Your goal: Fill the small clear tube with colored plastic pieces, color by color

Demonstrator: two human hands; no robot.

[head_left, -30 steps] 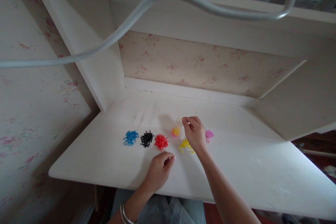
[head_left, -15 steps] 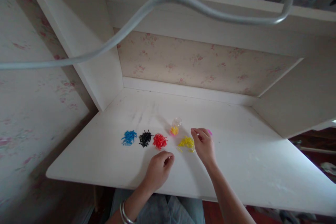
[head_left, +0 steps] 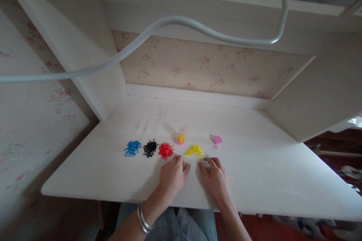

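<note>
My left hand (head_left: 173,173) rests low over the white table (head_left: 249,177), fingers curled in, at the near left edge of a pile of small yellow pieces (head_left: 195,150). Whatever its fingertips may hold is hidden. On the pile's near right side is my right hand (head_left: 214,176), fingers bent but apart, thumb and forefinger tips beside a few stray yellow pieces. Behind the pile stands a small clear jar (head_left: 182,131) with yellow pieces low inside and pink at its bottom. A small pink object (head_left: 217,140) lies to the right.
Left of the yellow pile lie similar heaps of red pieces (head_left: 166,151), black pieces (head_left: 150,148) and blue pieces (head_left: 132,148). A pale cable or tube (head_left: 181,20) crosses high in front of the shelf (head_left: 127,2). White side panels (head_left: 325,94) bound the table.
My right hand has come down and nearer to me, from above the yellow pile's right side to its near edge, uncovering the pink object. My left hand has moved closer to the yellow pile.
</note>
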